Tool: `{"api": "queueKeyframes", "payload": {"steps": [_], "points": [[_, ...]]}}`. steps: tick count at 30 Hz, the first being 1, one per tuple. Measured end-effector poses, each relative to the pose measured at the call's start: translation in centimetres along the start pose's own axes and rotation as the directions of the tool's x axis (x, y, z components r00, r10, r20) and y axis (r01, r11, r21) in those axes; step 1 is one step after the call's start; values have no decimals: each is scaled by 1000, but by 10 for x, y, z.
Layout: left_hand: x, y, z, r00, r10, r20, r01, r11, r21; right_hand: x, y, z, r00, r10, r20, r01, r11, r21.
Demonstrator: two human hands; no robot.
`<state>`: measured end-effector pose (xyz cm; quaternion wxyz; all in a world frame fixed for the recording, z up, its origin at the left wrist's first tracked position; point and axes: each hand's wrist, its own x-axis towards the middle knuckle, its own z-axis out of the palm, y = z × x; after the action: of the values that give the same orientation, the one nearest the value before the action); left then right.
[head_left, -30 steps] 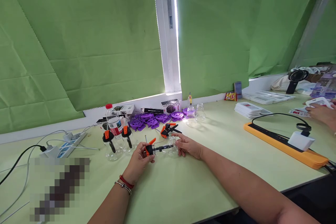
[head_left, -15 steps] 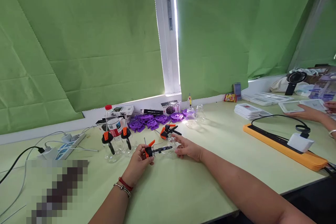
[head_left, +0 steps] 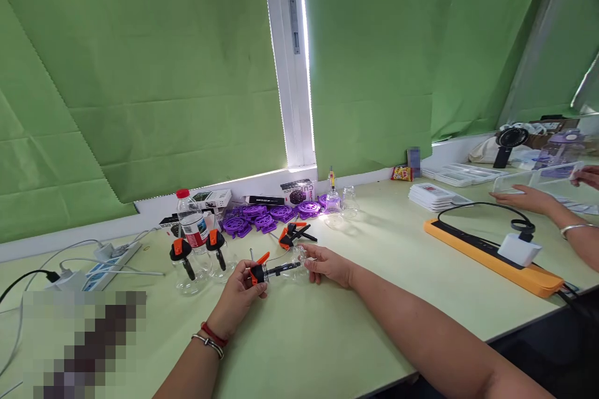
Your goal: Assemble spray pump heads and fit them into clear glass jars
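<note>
Lying sideways between my hands is a clear bottle (head_left: 292,267) with a black-and-orange lid and a dark rod inside. My left hand (head_left: 242,290) is closed round its lid end. At the rounded base, my right hand (head_left: 325,264) grips it with bent fingers. Two similar bottles with black-and-orange lids stand upright to the left, one bottle (head_left: 188,277) nearer me and one bottle (head_left: 219,259) behind it. Just beyond the held bottle lie loose black-and-orange lids (head_left: 294,235), partly overlapping.
Purple plastic parts (head_left: 264,221) are heaped by the wall, beside a red-capped drink bottle (head_left: 193,221). Clear bottles (head_left: 349,199) stand at their right. An orange power strip (head_left: 491,262) lies to the right, a white one (head_left: 110,267) to the left. A co-worker's hands (head_left: 526,198) hold a clear tray.
The camera view has shifted slightly, moving most things left in the picture. Both my hands keep their hold on the bottle. The co-worker's clear tray is tilted up more.
</note>
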<state>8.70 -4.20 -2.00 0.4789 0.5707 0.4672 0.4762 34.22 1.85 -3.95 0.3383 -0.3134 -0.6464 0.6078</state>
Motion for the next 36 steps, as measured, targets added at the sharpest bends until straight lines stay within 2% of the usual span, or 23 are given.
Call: {"api": "queueKeyframes", "payload": {"steps": [12,26,36], "points": [[-2,3,1,1000,5,12,-5,1000,11,-4,-6,-1,998,-23,62,23,1000,2],[-5,10,3,1000,-22,18,22,1000,-3,0,0,-2,999,29,25,-28,999,-24],[-5,11,4,999,-11,39,10,1000,11,-1,-8,2,999,36,36,-34,998,-51]]}}
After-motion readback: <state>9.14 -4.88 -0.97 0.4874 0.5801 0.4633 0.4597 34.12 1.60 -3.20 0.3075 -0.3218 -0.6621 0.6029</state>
